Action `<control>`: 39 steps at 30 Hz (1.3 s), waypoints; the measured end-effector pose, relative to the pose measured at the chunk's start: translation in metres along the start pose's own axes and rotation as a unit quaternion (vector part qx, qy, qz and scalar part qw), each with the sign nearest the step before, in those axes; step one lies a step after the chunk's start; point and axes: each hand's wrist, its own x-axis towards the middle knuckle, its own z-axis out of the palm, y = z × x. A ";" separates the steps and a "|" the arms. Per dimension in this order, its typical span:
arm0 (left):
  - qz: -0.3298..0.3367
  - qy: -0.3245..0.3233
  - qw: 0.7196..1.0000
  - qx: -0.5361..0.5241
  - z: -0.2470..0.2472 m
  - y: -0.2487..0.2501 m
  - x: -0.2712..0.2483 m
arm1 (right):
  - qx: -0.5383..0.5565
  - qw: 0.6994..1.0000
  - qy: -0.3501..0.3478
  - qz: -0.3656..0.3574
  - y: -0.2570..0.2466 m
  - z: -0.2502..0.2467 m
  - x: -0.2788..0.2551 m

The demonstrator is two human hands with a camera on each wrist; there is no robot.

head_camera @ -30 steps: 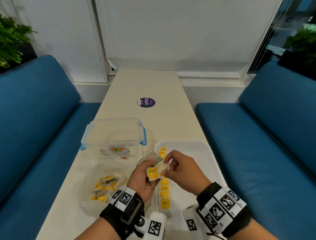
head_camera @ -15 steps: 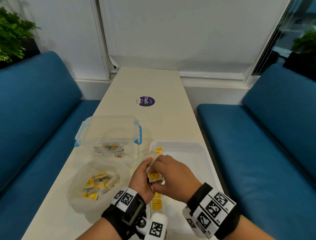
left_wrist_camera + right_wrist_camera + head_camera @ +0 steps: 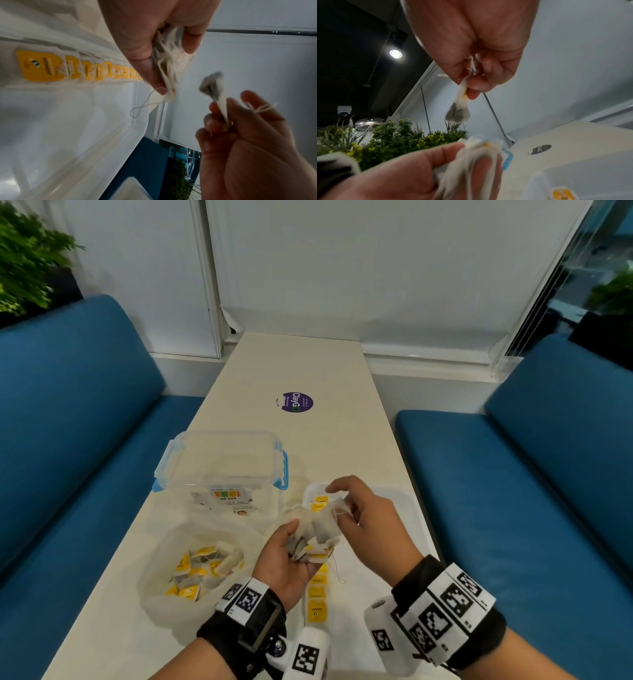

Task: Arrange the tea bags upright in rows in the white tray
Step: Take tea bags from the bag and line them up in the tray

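My left hand [image 3: 303,542] grips a bunch of tea bags [image 3: 318,530] over the white tray's [image 3: 409,503] left side. My right hand [image 3: 346,513] pinches the top of one tea bag [image 3: 335,506] just beside the bunch. In the left wrist view that single tea bag [image 3: 214,93] hangs apart from the bunch [image 3: 169,60], trailing a loose string. The right wrist view shows it [image 3: 458,109] dangling from my thumb and fingers. A row of tea bags with yellow tags [image 3: 317,597] stands along the tray's left wall [image 3: 85,70].
A clear plastic bag [image 3: 195,570] with several more tea bags lies left of my left hand. A clear box with blue latches [image 3: 222,467] stands behind it. A purple sticker [image 3: 297,402] marks the table's middle. Blue benches flank the table.
My hands were joined on the bunch half a second ago. The right hand has since drawn one tea bag up and away to the right, while the left hand still holds the rest.
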 end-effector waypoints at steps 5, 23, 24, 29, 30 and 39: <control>-0.014 0.026 0.999 0.019 -0.009 0.009 0.009 | -0.019 0.991 -0.051 0.120 0.010 -0.024 0.026; -0.007 0.028 0.999 0.017 -0.021 0.026 0.027 | -0.047 0.931 -0.128 0.339 0.107 0.015 0.096; -0.006 0.027 1.000 0.013 -0.021 0.026 0.028 | -0.038 0.929 -0.130 0.345 0.110 0.019 0.097; 0.002 0.032 0.999 0.017 -0.022 0.024 0.028 | -0.005 0.928 -0.111 0.356 0.128 0.035 0.102; 0.004 0.031 0.999 0.020 -0.021 0.024 0.028 | -0.008 0.929 -0.106 0.355 0.131 0.038 0.104; 0.004 0.028 0.999 0.027 -0.019 0.025 0.027 | 0.008 0.927 -0.019 0.375 0.157 0.066 0.112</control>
